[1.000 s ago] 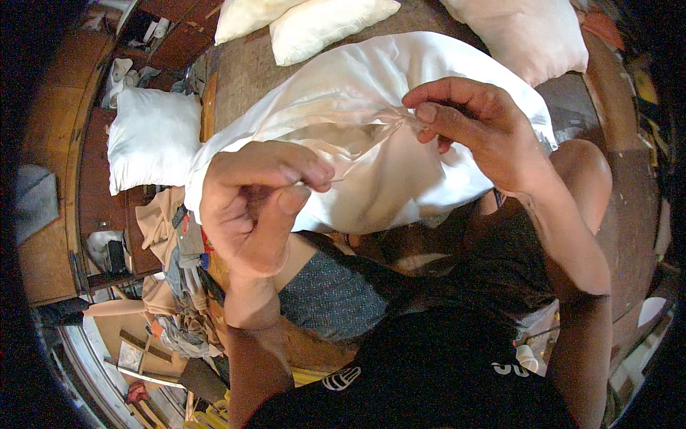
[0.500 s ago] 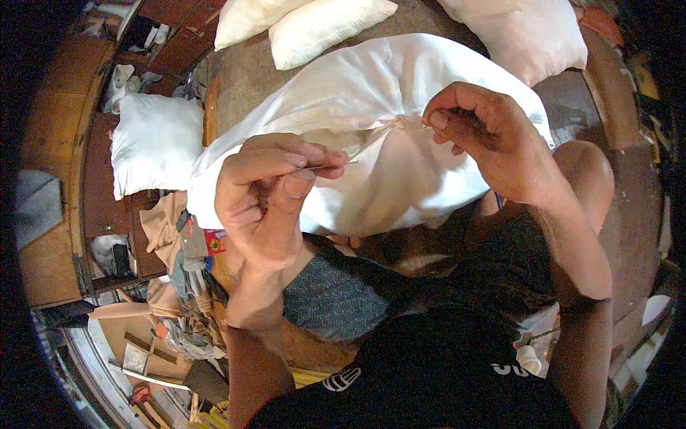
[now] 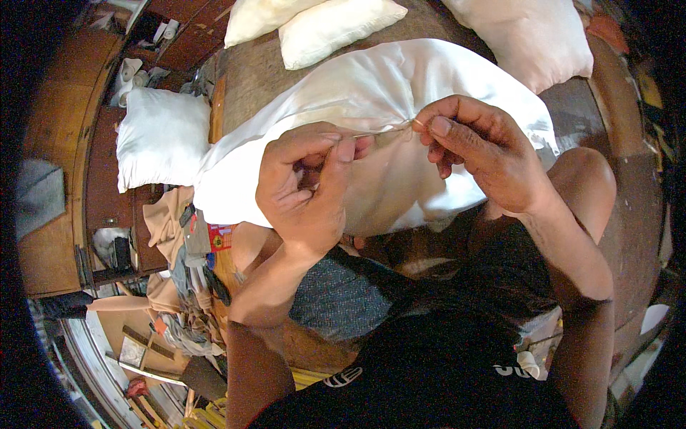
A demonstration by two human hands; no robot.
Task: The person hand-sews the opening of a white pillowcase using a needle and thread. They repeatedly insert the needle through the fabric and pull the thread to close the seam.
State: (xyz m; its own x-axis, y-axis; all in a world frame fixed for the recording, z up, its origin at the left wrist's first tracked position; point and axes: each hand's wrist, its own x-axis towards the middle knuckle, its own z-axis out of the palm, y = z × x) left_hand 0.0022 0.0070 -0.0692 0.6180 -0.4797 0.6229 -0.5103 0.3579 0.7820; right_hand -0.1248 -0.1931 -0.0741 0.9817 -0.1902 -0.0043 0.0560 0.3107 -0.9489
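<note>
A large white satiny cushion (image 3: 343,89) lies across my lap, its cloth gathered into a pucker near the middle. Thumb and fingers of my left hand (image 3: 306,186) are pinched on a thin needle (image 3: 363,134), which points toward the pucker. Beside the gathered cloth, my right hand (image 3: 493,150) has its thumb and forefinger pressed together at the end of a fine strand. Whether those fingertips hold only the thread or also a bit of cloth is too small to tell. Both hands are just above the cushion.
Two cream pillows (image 3: 343,32) and a larger white pillow (image 3: 525,43) lie on the brown surface beyond. Another white pillow (image 3: 163,139) stands at the left by a wooden cabinet (image 3: 53,243). Crumpled clothes (image 3: 189,286) are heaped at the lower left.
My left hand has moved right and slightly up with the needle, closer to the pucker. My right hand has shifted slightly down and left, its thumb and forefinger now pinched at the strand.
</note>
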